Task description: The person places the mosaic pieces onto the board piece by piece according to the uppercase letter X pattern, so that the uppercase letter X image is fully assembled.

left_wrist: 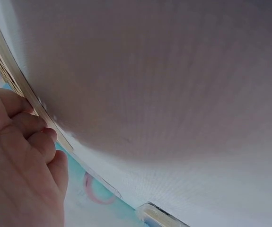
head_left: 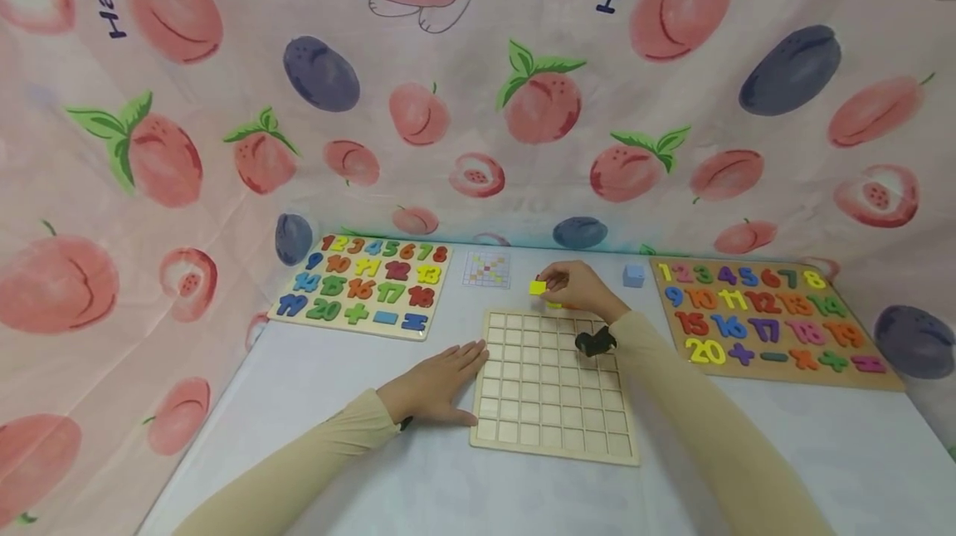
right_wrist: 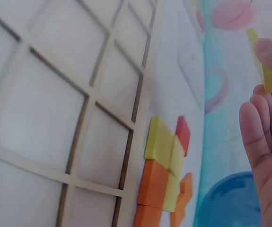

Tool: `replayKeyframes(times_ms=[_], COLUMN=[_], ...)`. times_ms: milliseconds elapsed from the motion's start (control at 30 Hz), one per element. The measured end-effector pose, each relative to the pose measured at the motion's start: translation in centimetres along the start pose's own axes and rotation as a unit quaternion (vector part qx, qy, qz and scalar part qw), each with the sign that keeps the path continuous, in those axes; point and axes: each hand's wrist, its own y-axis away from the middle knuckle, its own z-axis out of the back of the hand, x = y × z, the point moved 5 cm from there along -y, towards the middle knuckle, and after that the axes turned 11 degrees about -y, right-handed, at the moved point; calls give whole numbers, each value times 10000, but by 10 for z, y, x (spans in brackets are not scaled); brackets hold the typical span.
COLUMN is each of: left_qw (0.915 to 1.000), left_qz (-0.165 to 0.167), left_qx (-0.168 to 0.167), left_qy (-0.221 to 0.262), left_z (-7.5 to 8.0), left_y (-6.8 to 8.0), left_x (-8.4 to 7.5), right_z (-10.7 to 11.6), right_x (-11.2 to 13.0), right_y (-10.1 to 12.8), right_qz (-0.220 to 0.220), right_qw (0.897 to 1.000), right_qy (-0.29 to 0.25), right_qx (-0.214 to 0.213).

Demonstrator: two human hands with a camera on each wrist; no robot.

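Note:
My right hand [head_left: 573, 287] pinches a thin yellow square tile [head_left: 537, 287] between thumb and fingers, above the table past the far edge of a wooden grid board [head_left: 548, 382]. In the right wrist view the tile [right_wrist: 261, 61] shows edge-on. Yellow tiles [right_wrist: 158, 139], orange tiles [right_wrist: 152, 184] and a red tile [right_wrist: 183, 135] lie just beyond the board's rim. In the head view my right hand mostly hides them. My left hand [head_left: 433, 387] rests flat on the table, fingers spread, with fingertips and thumb at the board's left edge.
A card with a coloured grid [head_left: 486, 269] lies behind the board. To its right sits a light blue block [head_left: 633, 275]. Number boards stand at the left [head_left: 358, 285] and right [head_left: 777, 324]. A fruit-print cloth [head_left: 463, 204] hangs along the back.

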Motion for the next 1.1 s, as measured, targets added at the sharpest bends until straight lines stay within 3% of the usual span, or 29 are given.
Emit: replayKeyframes(times_ms=[300,600,800,1100], left_qw=[10000,9999,10000,10000], left_qz=[-16,17,3,-10], left_qx=[-16,56,43,18], left_qy=[30,87,74,59], left_z=[1,0,0,0], left_y=[0,-1,-1,0], left_x=[2,2,1,1], right_z=[-7,-31,-48,-63], right_x=[20,14,5,-2], right_y=[27,47,46,35], right_qz=[245,145,133,139], right_qw=[9997,9993,9980,9991], right_qy=[52,-335,-593,-376], right_qx=[-4,123,178,112])
